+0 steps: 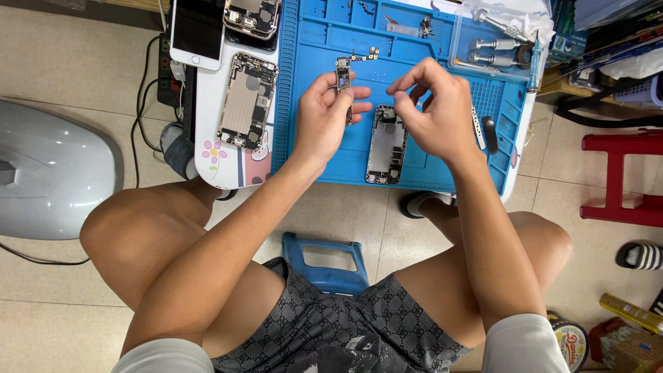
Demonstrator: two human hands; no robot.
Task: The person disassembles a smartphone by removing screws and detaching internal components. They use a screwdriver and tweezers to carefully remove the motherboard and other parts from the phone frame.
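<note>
plastic, smooth and grey, makes up the rounded shell (52,169) lying on the pale tiled floor (76,62) at far left, with black cables (141,90) trailing beside it. next comes the small white table (207,162), its near corner printed with a pink flower and a cartoon figure. three phones lie on that white part: one white phone (197,31) face up with a dark glass screen, and two opened phone shells (247,100) of bare metal, dense with small parts, the second (252,15) cut by the top edge.

a blue rubbery work mat (311,155) with moulded compartments and a ribbed patch covers the rest of the table. the left hand (324,117) has its grip closed on a narrow circuit board (343,77), thumb and fingers pinching it upright just above the mat. a small gold flex part (364,55) lies on the mat just beyond it. the right hand (435,110) hovers close beside the board, thumb and forefinger pinched together; whether something tiny sits between them, i cannot tell. under the right hand lies a fourth phone, another opened shell (385,148), on the mat. further right, slim metal screwdrivers (494,45) rest in a tray, and a black pry tool (489,133) lies near the mat's edge.

a blue plastic stool (324,255) shows between the bare knees, a red stool (618,176) stands at far right, and one striped sandal (641,255) lies near it.
</note>
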